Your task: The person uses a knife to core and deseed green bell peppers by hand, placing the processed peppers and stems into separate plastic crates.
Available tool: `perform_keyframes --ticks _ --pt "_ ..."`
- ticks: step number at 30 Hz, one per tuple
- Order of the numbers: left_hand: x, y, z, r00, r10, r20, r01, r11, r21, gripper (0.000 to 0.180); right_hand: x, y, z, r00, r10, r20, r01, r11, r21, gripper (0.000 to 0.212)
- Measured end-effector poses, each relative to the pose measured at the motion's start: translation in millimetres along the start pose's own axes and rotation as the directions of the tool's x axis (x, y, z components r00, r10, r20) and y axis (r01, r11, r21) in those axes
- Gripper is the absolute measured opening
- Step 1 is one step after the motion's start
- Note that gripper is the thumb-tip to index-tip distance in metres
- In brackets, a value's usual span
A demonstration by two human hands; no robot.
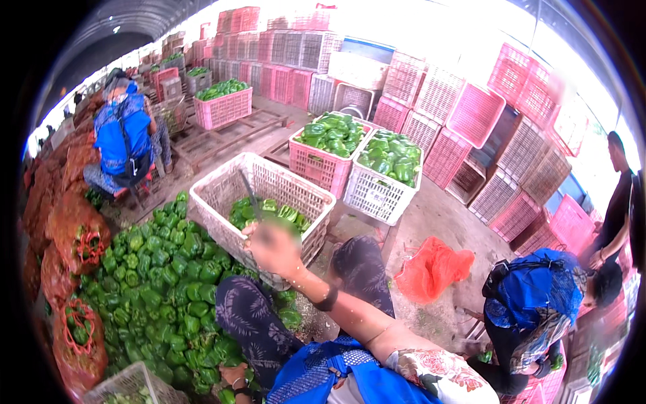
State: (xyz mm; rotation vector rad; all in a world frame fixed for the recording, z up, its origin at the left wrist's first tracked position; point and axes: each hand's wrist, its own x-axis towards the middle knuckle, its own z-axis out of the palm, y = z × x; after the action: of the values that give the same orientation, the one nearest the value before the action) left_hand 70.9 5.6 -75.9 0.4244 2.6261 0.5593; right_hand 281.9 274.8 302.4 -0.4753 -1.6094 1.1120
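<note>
My right hand is raised and motion-blurred over the near rim of a white plastic crate. It grips a thin dark tool that points up over the crate. A few green peppers lie inside the crate. My left hand is low beside my patterned trouser leg, at the edge of a big pile of green peppers on the floor. Its fingers rest among the peppers, and their grip is hidden.
A pink crate and a white crate stand full of peppers behind. Red mesh sacks line the left. An orange mesh bag lies on the floor. People in blue sit at back left and crouch right. Stacked pink crates fill the back.
</note>
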Motion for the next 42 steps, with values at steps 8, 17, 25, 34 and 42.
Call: perform_keyframes --ticks 8,17,25,34,42 --pt "62.2 75.2 -132.7 0.941 0.297 0.160 0.158 0.031 -0.987 0.038 -12.0 -20.3 -12.8 0.969 0.245 0.019 -0.240 0.930 0.279 0.018" --pt "10.3 282.1 -240.9 0.867 0.448 -0.219 -0.226 -0.038 -0.973 0.045 -14.6 -47.0 -10.7 0.998 0.054 -0.030 -0.054 0.998 -0.015 0.033" --pt "-150.5 393.6 -223.5 0.424 0.906 -0.016 -0.078 0.019 -0.997 0.061 -24.5 -65.6 -61.5 0.958 0.275 -0.086 -0.246 0.936 0.253 0.065" --pt "-204.8 422.3 -232.1 0.351 0.932 -0.094 -0.309 0.021 -0.951 0.067 -21.0 -85.3 -90.7 0.848 0.513 -0.133 -0.501 0.858 0.115 0.046" --pt "-160.6 434.8 -221.1 0.285 0.806 -0.519 -0.829 -0.065 -0.555 0.074 -22.5 -46.2 -73.2 0.978 -0.164 -0.129 0.071 0.841 -0.536 0.036"
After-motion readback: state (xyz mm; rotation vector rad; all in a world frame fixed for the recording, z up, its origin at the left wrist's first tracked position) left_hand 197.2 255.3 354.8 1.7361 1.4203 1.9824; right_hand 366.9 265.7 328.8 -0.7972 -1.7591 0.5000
